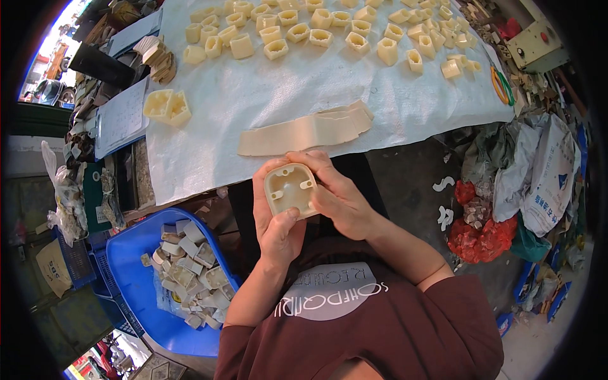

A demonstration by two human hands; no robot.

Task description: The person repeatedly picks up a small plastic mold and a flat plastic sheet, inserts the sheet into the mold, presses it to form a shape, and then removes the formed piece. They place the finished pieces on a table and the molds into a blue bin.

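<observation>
A cream plastic housing [286, 183], square with rounded corners, is held up in front of my chest, its hollow inside facing me. Small round posts stand within it. My left hand [276, 235] wraps its left side, the thumb pressed on the lower edge. From the right, my right hand [339, 197] grips the same part, fingers closed along its top and right edges. Just beyond my fingers, a long beige strip [307, 131] lies on the white woven sheet [218, 88] covering the table. Two similar cream housings [166, 107] rest together farther left on that sheet.
Several small cream hollow pieces [269, 33] spread over the table's far side. A blue tub [120, 259] of loose pieces [190, 272] stands at lower left. Clipboard [120, 120] and black cylinder [101, 65] lie left. Scissors [502, 85], white sack [550, 174] and red bags [484, 239] are right.
</observation>
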